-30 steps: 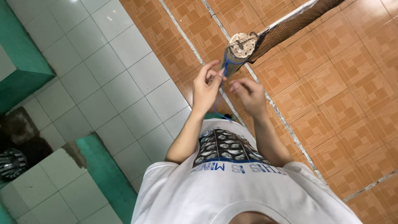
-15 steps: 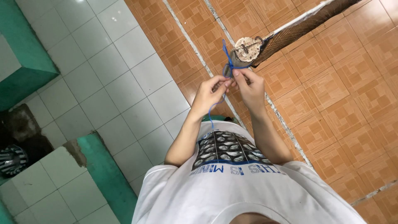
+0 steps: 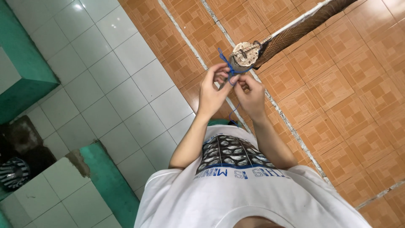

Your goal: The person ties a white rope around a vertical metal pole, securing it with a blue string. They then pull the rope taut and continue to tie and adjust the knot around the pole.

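Observation:
An upright wooden post [image 3: 245,54] stands in front of me, seen end-on from above. A brown woven mesh screen [image 3: 295,30] runs from it to the upper right. A thin blue string [image 3: 228,65] loops around the post's top, and its loose end hangs down between my wrists. My left hand [image 3: 212,88] pinches the string just left of the post. My right hand [image 3: 251,96] pinches it too, fingertips meeting the left hand's right under the post.
Orange patterned floor tiles [image 3: 346,97] lie to the right, white tiles [image 3: 105,101] to the left. Green-edged tiled ledges [image 3: 25,67] stand at the left, one at lower left [image 3: 105,177]. A dark drain corner with a striped object [image 3: 12,171] sits at the far left.
My hands came together at the post and rose a little. The blue string's loop shifted left around the post top, and the hanging end swung right.

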